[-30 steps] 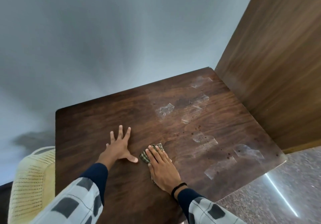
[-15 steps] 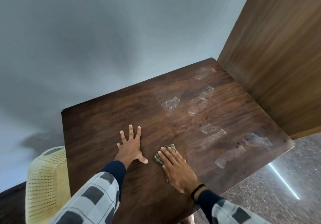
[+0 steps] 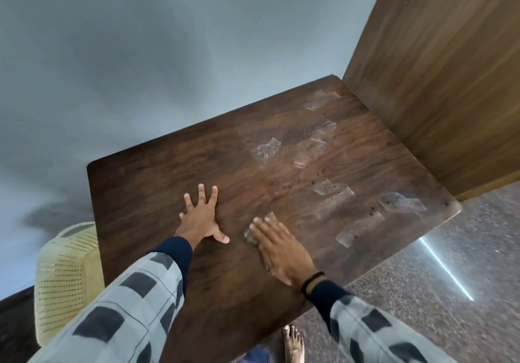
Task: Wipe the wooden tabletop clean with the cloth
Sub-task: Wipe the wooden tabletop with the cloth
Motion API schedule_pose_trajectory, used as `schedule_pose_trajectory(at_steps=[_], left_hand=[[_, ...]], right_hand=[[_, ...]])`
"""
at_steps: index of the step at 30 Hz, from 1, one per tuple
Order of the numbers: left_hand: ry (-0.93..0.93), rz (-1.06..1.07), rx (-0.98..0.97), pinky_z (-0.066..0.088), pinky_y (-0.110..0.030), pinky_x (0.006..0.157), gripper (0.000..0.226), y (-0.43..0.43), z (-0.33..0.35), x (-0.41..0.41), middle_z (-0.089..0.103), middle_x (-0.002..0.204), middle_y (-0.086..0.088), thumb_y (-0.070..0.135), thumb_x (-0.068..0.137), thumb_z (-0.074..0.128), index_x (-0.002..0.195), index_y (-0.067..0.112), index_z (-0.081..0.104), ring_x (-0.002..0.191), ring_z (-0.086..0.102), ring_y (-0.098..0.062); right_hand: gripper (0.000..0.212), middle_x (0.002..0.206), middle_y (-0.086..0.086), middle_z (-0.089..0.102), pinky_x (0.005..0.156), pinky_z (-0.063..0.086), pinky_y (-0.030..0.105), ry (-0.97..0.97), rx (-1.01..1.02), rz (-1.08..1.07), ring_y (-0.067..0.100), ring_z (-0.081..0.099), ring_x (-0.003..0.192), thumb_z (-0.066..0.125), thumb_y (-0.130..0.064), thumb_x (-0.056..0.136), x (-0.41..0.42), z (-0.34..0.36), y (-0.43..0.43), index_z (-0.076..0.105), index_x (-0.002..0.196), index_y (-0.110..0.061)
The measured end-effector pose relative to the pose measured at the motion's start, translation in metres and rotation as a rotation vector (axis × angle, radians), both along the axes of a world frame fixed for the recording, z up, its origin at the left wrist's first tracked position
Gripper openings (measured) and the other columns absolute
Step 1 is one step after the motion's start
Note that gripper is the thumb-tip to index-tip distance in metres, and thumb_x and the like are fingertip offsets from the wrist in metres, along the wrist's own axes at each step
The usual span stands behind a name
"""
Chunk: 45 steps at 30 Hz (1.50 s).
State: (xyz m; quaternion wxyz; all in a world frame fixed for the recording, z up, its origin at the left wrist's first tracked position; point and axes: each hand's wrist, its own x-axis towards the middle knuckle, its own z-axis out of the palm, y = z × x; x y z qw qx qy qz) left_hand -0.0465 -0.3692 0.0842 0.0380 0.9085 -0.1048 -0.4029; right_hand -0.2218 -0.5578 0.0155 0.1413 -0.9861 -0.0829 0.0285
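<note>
Lying under right hand: cloth, apparently

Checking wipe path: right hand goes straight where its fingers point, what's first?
From the right hand, bare dark wooden tabletop first, then likely the left hand at its spread fingers; blur leaves the line uncertain. Clear tape patches lie off it.

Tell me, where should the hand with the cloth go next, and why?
Probably slide the right hand and its cloth forward and rightward, toward the dark specks and tape patches on the tabletop. That area looks dirty, and the left hand lies flat on the wood.
</note>
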Motion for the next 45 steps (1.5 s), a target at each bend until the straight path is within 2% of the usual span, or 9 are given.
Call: schedule_pose_trajectory(at_steps=[5,12,17,24,29,33,36,42,45], left_hand=[[-0.02,-0.009,0.018,0.014,-0.069,0.112,0.154,0.0,0.002,-0.001,-0.039,0.157,0.002,0.044,0.055,0.095,0.154,0.036,-0.023,0.146,-0.024,-0.043],[-0.026,-0.015,0.019,0.016,-0.07,0.113,0.153,0.0,0.003,-0.002,-0.036,0.159,0.001,0.045,0.055,0.095,0.155,0.035,-0.02,0.147,-0.021,-0.044],[-0.029,-0.023,0.031,0.017,-0.068,0.115,0.153,0.001,0.0,-0.001,-0.035,0.159,0.001,0.046,0.054,0.095,0.155,0.036,-0.02,0.147,-0.021,-0.044],[-0.031,-0.028,0.046,0.021,-0.07,0.112,0.155,0.002,0.001,-0.001,-0.037,0.158,0.003,0.048,0.052,0.095,0.154,0.038,-0.021,0.147,-0.021,-0.044],[-0.039,-0.03,0.053,0.022,-0.07,0.112,0.156,0.003,0.0,-0.001,-0.036,0.158,0.004,0.049,0.05,0.096,0.154,0.039,-0.021,0.147,-0.021,-0.044],[-0.031,-0.024,0.054,0.022,-0.069,0.113,0.156,0.001,0.001,0.0,-0.037,0.158,0.004,0.048,0.051,0.096,0.153,0.039,-0.021,0.147,-0.02,-0.044],[-0.041,-0.026,0.043,0.022,-0.069,0.113,0.155,0.002,0.001,-0.002,-0.036,0.159,0.004,0.048,0.052,0.096,0.154,0.039,-0.021,0.147,-0.02,-0.044],[-0.033,-0.026,0.044,0.021,-0.068,0.114,0.156,0.004,-0.001,-0.001,-0.036,0.159,0.005,0.047,0.051,0.096,0.153,0.039,-0.021,0.147,-0.022,-0.043],[-0.03,-0.022,0.049,0.021,-0.068,0.114,0.156,0.003,-0.001,0.0,-0.036,0.158,0.004,0.047,0.051,0.096,0.153,0.039,-0.022,0.147,-0.022,-0.044]], right_hand=[[0.056,0.169,-0.002,0.006,0.126,0.013,0.046,0.074,0.105,-0.424,0.021,-0.002,0.156,0.028,-0.026,0.107,-0.032,-0.002,-0.014,0.015,0.162,-0.02],[0.056,0.169,0.001,0.008,0.126,0.01,0.046,0.037,0.05,-0.044,0.021,-0.001,0.155,0.027,-0.025,0.108,-0.053,-0.001,-0.009,0.011,0.162,-0.019],[0.056,0.169,0.001,0.011,0.126,0.013,0.046,0.079,0.121,-0.478,0.022,0.003,0.156,0.023,-0.026,0.106,-0.045,0.004,-0.028,0.017,0.161,-0.019],[0.056,0.169,0.002,0.004,0.126,0.006,0.044,0.047,0.045,-0.052,0.021,-0.003,0.155,0.025,-0.024,0.108,-0.064,0.001,-0.008,0.008,0.161,-0.018],[0.055,0.169,0.004,0.008,0.125,0.016,0.049,0.084,0.107,-0.449,0.024,-0.002,0.156,0.025,-0.022,0.108,-0.094,0.003,-0.036,0.013,0.161,-0.016],[0.055,0.169,0.006,-0.004,0.124,0.011,0.051,0.123,0.074,-0.158,0.026,-0.01,0.155,0.017,-0.023,0.109,-0.14,-0.001,0.002,0.003,0.162,-0.016],[0.056,0.169,0.005,-0.004,0.125,0.006,0.051,0.079,-0.003,0.002,0.028,-0.011,0.154,0.02,-0.023,0.109,-0.091,-0.001,-0.02,0.002,0.161,-0.018],[0.056,0.169,0.003,0.008,0.125,0.016,0.05,0.086,0.08,-0.577,0.024,0.003,0.156,0.026,-0.029,0.107,-0.043,0.003,-0.076,0.016,0.161,-0.016],[0.055,0.169,0.007,0.003,0.125,0.012,0.051,0.105,0.038,-0.378,0.027,-0.005,0.155,0.019,-0.029,0.109,-0.079,0.003,-0.023,0.011,0.161,-0.015]])
